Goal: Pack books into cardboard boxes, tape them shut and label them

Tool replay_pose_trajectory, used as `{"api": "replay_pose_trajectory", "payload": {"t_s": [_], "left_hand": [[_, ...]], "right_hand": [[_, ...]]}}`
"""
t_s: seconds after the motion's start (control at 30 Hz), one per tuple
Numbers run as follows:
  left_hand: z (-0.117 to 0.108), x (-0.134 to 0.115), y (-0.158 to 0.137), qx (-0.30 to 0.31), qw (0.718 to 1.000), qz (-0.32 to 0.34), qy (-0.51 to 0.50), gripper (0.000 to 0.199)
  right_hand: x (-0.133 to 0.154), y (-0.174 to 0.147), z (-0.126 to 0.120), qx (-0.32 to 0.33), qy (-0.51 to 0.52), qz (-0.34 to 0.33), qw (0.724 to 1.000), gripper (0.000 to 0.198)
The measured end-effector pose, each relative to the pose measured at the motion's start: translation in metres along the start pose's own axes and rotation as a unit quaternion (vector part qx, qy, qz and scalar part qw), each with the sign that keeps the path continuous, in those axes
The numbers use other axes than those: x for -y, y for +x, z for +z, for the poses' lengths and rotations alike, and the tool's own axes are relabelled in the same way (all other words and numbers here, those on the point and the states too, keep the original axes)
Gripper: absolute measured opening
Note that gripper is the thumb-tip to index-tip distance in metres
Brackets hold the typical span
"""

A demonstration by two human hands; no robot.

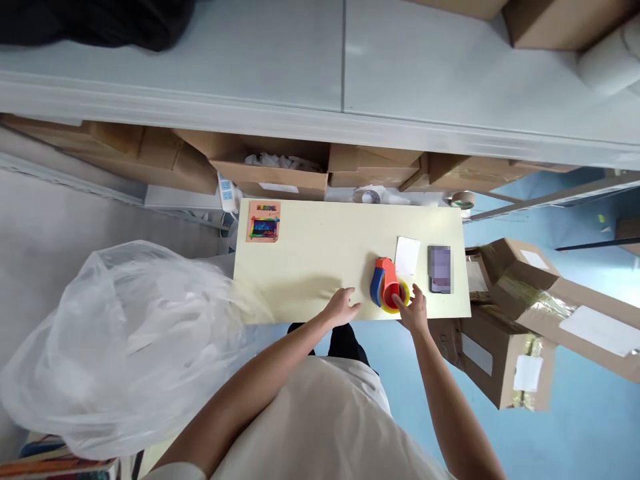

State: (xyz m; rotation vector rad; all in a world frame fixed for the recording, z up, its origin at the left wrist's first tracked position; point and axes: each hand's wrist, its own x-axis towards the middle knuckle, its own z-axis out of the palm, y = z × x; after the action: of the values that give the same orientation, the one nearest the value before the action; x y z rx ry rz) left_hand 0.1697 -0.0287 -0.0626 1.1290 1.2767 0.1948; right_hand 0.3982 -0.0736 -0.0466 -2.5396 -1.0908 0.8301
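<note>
A tape dispenser [386, 275] in red and blue, with a yellow-rimmed tape roll [406, 297], lies near the front edge of the pale table [310, 267]. My right hand [415, 312] is at the roll's right side, its thumb over the red hub and its fingers around the outer edge. To the left of the dispenser, my left hand [342, 308] hovers over the front edge with fingers apart and nothing in them. A white slip of paper [407, 256] lies just behind the dispenser. Right of that is a dark phone [440, 269], partly blurred out.
A pink printed card or booklet [263, 222] lies at the table's back left. A large translucent plastic bag [135, 347] bulges at the left. Cardboard boxes [505, 353] stand on the right; more sit under the grey shelf [280, 60]. Behind the table are a power strip [227, 193] and tape rolls [371, 196].
</note>
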Motion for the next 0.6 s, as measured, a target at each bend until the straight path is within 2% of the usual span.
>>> {"api": "replay_pose_trajectory", "payload": {"t_s": [0.13,0.27,0.4,0.5,0.6], "left_hand": [[0.047,-0.017,0.016,-0.002,0.999,-0.042,-0.027,0.084],[0.077,-0.029,0.028,-0.015,0.999,-0.028,-0.041,0.080],[0.086,-0.037,0.029,-0.080,0.996,-0.028,-0.017,0.074],[0.087,-0.040,0.022,-0.097,0.995,-0.014,-0.007,0.069],[0.089,-0.038,0.013,-0.102,0.995,0.005,-0.013,0.074]], "right_hand": [[-0.013,0.017,-0.001,0.091,-0.051,-0.024,0.994,0.075],[-0.010,0.019,-0.001,0.123,-0.082,-0.035,0.988,0.063],[-0.005,0.018,-0.007,0.156,-0.071,-0.044,0.984,0.062],[-0.009,0.013,-0.015,0.166,-0.041,-0.055,0.984,0.060],[-0.019,0.006,-0.022,0.151,-0.001,-0.065,0.986,0.061]]}}
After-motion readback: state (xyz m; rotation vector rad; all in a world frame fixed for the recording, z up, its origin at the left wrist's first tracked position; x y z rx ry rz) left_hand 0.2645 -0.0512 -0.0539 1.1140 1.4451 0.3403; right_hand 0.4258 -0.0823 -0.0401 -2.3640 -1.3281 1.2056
